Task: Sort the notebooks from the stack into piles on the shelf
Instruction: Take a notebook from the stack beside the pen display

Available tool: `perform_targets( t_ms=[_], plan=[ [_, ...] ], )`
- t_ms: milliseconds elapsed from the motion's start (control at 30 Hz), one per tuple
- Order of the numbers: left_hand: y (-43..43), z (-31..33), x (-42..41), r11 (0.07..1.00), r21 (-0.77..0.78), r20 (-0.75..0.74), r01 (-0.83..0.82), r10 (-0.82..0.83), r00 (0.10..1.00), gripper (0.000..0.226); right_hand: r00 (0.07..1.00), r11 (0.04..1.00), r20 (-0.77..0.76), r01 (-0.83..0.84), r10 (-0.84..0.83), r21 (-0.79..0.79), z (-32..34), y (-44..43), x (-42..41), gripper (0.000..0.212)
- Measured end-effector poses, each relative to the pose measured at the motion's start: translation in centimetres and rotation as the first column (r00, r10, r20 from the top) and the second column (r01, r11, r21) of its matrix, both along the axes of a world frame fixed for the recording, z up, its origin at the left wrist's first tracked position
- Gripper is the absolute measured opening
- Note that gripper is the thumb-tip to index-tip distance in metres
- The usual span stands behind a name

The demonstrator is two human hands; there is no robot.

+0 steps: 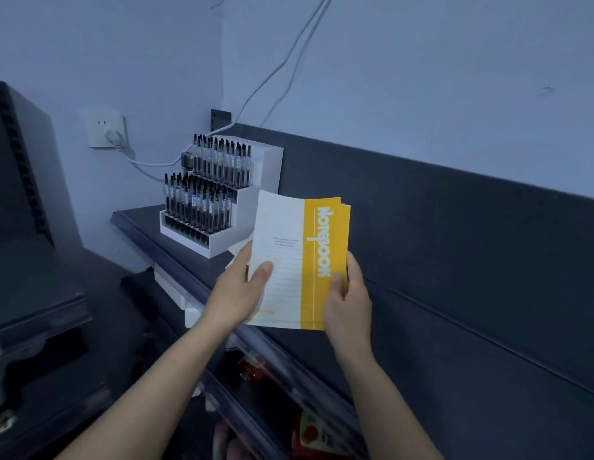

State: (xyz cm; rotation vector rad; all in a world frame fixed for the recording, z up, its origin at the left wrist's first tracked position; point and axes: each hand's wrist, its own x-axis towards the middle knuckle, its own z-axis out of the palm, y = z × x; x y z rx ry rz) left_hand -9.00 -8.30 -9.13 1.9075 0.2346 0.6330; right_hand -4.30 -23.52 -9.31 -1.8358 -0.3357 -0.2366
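A thin stack of notebooks [299, 247] with white and yellow covers, the word "Notebook" on the yellow band, is held up above the dark shelf [422, 327]. My left hand [237, 293] grips its lower left edge, thumb on the white cover. At the lower right edge my right hand [347, 300] grips the stack, thumb on the yellow band. A pale sheet or notebook [237, 249] peeks out behind my left hand, lying on the shelf; most of it is hidden.
A white tiered display [222, 200] full of black pens stands at the shelf's left end. Behind it are a wall socket [106, 131] and white cables. Lower shelves hold red-packaged goods [312, 436]. Another dark rack [26, 293] stands at the left.
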Motion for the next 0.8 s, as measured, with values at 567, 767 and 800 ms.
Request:
perform_targets(
  t_ms=[567, 767, 800],
  plan=[
    [-9.5, -2.7, -7.7, 0.871, -0.178, -0.019, 0.459, -0.469, 0.883, 0.074, 0.952, 0.952, 0.037, 0.305, -0.305, 0.015, -0.5, -10.7, -12.3, 0.043],
    [-15.7, -2.7, -9.4, 0.835, -0.144, -0.012, 0.531, -0.538, 0.843, 0.071, 0.898, 0.898, 0.025, 0.440, -0.440, 0.007, -0.1, -17.0, -15.9, 0.043],
    [-16.9, -2.6, -9.6, 0.827, -0.138, -0.012, 0.545, -0.552, 0.834, 0.071, 0.883, 0.883, 0.027, 0.470, -0.469, -0.011, -0.2, -18.2, -16.3, 0.043]
  ],
)
